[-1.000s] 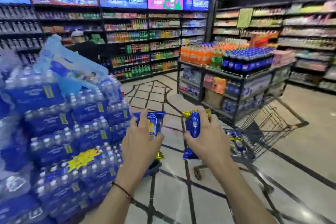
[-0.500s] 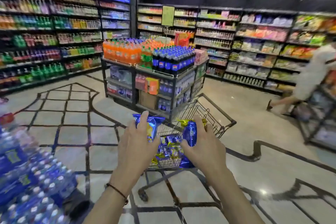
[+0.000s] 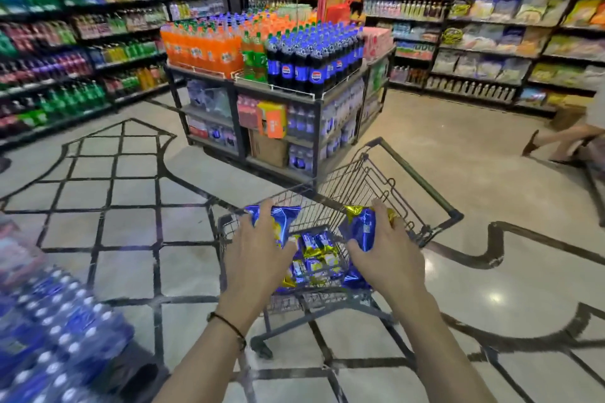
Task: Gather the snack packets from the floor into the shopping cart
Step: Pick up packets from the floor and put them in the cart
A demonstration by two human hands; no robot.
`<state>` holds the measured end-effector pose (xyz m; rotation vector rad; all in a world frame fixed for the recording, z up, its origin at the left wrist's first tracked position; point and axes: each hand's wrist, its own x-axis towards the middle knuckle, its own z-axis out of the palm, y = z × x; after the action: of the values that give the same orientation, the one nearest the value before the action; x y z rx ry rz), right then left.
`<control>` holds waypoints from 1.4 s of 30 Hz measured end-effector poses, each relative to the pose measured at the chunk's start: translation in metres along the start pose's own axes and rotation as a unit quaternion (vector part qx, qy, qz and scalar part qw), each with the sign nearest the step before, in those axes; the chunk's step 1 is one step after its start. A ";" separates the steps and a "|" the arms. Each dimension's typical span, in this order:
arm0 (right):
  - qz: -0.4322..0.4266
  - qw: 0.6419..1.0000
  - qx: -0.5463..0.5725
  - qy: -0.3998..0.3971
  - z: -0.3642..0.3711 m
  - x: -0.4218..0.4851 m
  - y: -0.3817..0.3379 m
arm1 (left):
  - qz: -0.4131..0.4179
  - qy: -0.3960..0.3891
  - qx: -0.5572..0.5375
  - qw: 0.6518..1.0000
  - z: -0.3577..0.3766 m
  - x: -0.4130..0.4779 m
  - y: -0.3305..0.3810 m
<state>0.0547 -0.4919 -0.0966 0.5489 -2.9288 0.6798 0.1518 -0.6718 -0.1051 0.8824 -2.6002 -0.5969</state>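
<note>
A wire shopping cart (image 3: 422,186) stands just in front of me, its dark handle to the right. Several blue-and-gold snack packets (image 3: 319,258) lie in its basket. My left hand (image 3: 258,258) grips a blue-and-gold snack packet (image 3: 281,222) over the cart's near left rim. My right hand (image 3: 389,255) grips another blue-and-gold packet (image 3: 360,229) over the basket's right side. Both packets are above the basket, not resting in it.
A drinks display stand (image 3: 278,91) with orange and blue bottles stands right behind the cart. Stacked water-bottle packs (image 3: 55,330) fill the lower left. Shelves line the back and sides. A person's legs (image 3: 563,137) are at the right edge.
My view has turned right and closed in on the cart. Both hands, each still holding its packet, have come over the cart's basket. The water packs have slid off to the lower left.
</note>
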 end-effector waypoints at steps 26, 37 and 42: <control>0.049 0.959 -0.022 -0.278 0.224 0.317 0.032 | -0.156 -0.184 -0.004 0.970 0.258 0.302 -0.053; 0.040 0.918 -0.041 -0.393 0.384 0.380 0.085 | -0.266 -0.289 0.033 0.919 0.420 0.319 -0.118; 0.050 0.897 -0.040 -0.438 0.471 0.390 0.133 | -0.312 -0.339 0.045 0.886 0.501 0.317 -0.140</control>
<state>-0.3578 -0.7143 -0.5108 0.8906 -3.8135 0.3607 -0.2337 -0.8338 -0.5483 1.8547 -2.9117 -1.1283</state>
